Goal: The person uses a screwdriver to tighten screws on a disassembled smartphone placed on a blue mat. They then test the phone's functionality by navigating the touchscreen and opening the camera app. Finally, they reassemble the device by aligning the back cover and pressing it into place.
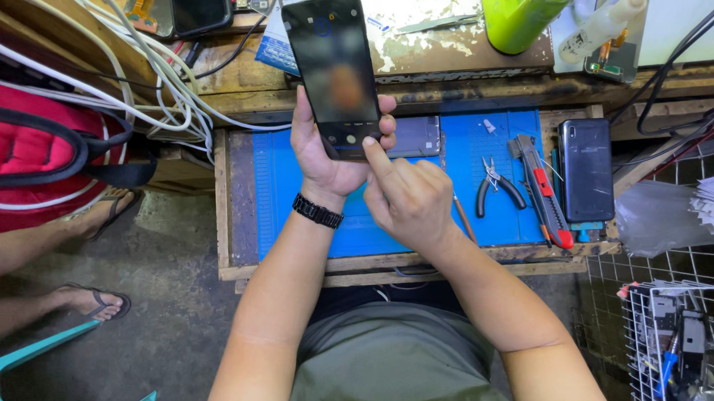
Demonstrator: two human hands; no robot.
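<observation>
Over on the far left a red bag [26, 153] with black straps sits beside a tangle of white cables [160, 75], and below it another person's sandalled feet [92, 298] rest on the concrete floor. Moving in, the person's left hand [327, 156], with a black wristwatch [318, 211] on the wrist, is wrapped around the lower part of a black smartphone [334, 65], holding it upright above the blue work mat [286, 182], screen towards the face; the screen glows dimly with a row of small icons near its bottom edge. The right hand [408, 198] is loosely curled, its index fingertip [368, 148] touching the phone's lower edge. By the look of it, this is a check of the touchscreen, and the next tap seems to call for a light, exact press while the left hand keeps the phone steady. Behind the hands a second dark phone [418, 135] lies flat on the mat. Further right lie small black-handled pliers [496, 185], then a red and grey utility knife [541, 191], then another dark phone [586, 169] at the mat's edge. A green cylinder [521, 20] stands on the shelf above, and a wire basket [668, 346] of parts sits at the lower right.
</observation>
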